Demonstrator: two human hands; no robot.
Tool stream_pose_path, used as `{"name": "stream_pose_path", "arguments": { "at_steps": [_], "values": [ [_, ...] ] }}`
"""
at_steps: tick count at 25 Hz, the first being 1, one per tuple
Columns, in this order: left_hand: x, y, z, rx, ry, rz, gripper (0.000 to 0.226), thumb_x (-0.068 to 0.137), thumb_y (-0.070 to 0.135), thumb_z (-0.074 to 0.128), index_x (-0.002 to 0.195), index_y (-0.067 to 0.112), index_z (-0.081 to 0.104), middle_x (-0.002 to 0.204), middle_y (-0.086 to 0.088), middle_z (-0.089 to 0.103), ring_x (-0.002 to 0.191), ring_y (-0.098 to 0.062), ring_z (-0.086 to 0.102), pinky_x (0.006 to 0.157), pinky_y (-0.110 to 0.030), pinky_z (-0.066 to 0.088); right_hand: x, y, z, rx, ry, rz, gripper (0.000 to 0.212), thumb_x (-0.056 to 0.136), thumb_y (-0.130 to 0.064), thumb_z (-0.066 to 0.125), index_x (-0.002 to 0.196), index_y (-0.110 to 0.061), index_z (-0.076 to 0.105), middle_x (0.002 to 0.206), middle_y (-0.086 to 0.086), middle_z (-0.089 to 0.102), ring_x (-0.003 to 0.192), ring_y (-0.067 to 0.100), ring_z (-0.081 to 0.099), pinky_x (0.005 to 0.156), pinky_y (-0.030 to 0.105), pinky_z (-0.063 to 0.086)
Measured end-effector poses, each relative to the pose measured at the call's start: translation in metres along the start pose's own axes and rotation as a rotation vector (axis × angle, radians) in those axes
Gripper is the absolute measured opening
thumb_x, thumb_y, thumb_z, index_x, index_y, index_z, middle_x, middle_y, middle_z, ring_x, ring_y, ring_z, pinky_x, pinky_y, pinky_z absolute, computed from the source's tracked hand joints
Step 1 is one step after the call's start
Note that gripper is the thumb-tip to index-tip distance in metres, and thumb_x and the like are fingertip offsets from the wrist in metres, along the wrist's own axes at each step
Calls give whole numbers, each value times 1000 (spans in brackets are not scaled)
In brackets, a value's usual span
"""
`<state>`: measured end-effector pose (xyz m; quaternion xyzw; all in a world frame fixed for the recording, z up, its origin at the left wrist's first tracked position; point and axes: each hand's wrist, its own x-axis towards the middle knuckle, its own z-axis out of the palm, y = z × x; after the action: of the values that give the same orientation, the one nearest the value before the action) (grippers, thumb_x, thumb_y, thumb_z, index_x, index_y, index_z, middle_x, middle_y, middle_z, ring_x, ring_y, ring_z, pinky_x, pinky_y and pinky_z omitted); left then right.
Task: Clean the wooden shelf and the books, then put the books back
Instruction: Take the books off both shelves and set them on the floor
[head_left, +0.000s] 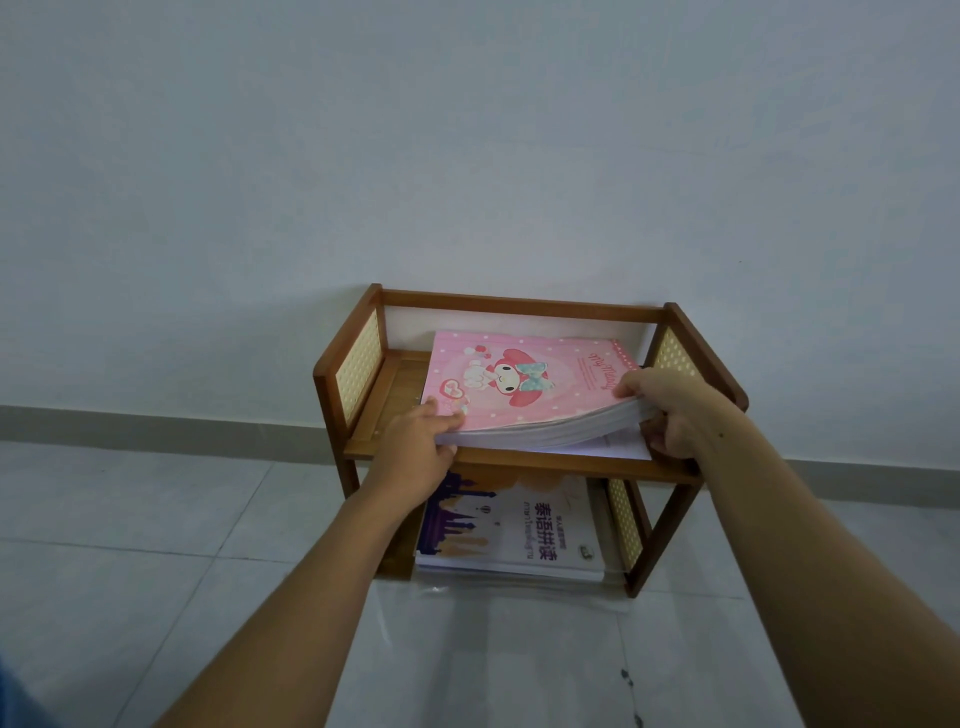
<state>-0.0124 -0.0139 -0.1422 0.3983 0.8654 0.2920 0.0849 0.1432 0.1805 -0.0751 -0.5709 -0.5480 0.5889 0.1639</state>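
pink book (524, 384): flat on the top board of the shelf (519, 464).
left hand (415, 447): you pinch the book's near left corner.
right hand (670, 415): your fingers curl round its near right corner.
white book (545, 525): on the low board.

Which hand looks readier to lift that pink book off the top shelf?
Right, probably: the right hand grips the pink book at its lifted front corner, thumb on top, fingers underneath. The left hand touches the other corner; its hold is unclear.
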Motion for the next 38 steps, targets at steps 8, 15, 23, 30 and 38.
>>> {"name": "stream_pose_path", "arguments": {
  "at_steps": [8, 15, 23, 30, 38],
  "values": [
    [0, -3, 0, -21, -8, 6, 45, 94, 16, 56, 137, 24, 48, 153, -4, 33, 141, -25, 30, 113, -40, 30, -3, 5, 2, 157, -7, 30, 26, 80, -12, 70, 95, -9, 49, 103, 13, 59, 103, 26, 61, 94, 38, 52],
    [2, -5, 1, -45, -4, 7, 44, 93, 16, 57, 136, 23, 50, 152, -5, 35, 139, -24, 32, 113, -41, 33, -7, 4, 2, 682, -135, 115, 42, 81, -8, 68, 117, -11, 46, 108, 16, 62, 96, 34, 64, 85, 47, 56],
    [2, -6, -1, -71, -11, 16, 42, 95, 17, 55, 137, 23, 49, 153, -6, 33, 139, -24, 33, 111, -38, 33, -19, 8, 32, 656, -134, 145, 56, 75, -12, 78, 120, -13, 44, 113, 16, 55, 104, 36, 57, 87, 54, 54],
    [-3, 12, -30, -303, 65, 67, 35, 100, 24, 43, 134, 24, 53, 142, 3, 48, 131, -14, 42, 101, -25, 33, -30, -2, 41, 792, -8, 13, 52, 81, 0, 66, 126, -12, 42, 115, 16, 46, 107, 37, 51, 72, 56, 57],
    [-12, 52, -89, -403, 317, 4, 30, 99, 28, 37, 106, 20, 65, 102, 4, 67, 96, -12, 58, 77, -24, 43, -94, -36, 2, 645, -84, -196, 43, 82, 3, 61, 120, -5, 42, 112, 18, 50, 100, 38, 57, 55, 53, 58]
  ]
}}
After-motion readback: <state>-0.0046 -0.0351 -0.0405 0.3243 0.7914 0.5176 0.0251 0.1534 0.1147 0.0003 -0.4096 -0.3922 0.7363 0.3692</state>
